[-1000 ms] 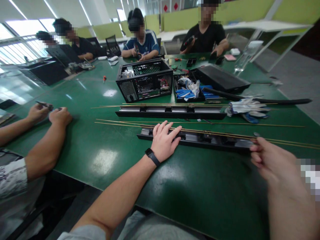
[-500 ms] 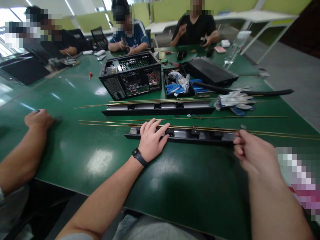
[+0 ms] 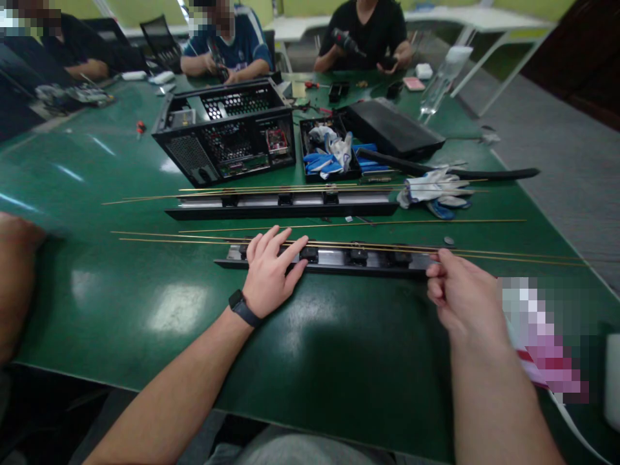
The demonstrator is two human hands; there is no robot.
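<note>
A long black rail with a silver channel (image 3: 339,259) lies across the green table (image 3: 194,310) in front of me. My left hand (image 3: 267,271) rests flat on its left end, fingers stretched out and apart. My right hand (image 3: 460,292) is curled at the rail's right end, thumb and fingers pinched where thin brass rods (image 3: 508,255) cross it; what it grips is hidden. A black watch sits on my left wrist.
A second black rail (image 3: 285,205) lies parallel farther off, with more brass rods. Behind it stand an open black computer case (image 3: 225,132), a tray with blue gloves (image 3: 329,152), a black cover (image 3: 392,129) and white gloves (image 3: 433,190). Other people sit around the table; someone's arm (image 3: 14,271) is at the left.
The view has tilted down and shifted, so everything sits lower and more to the left. Both my hands keep their places on the near rail.
</note>
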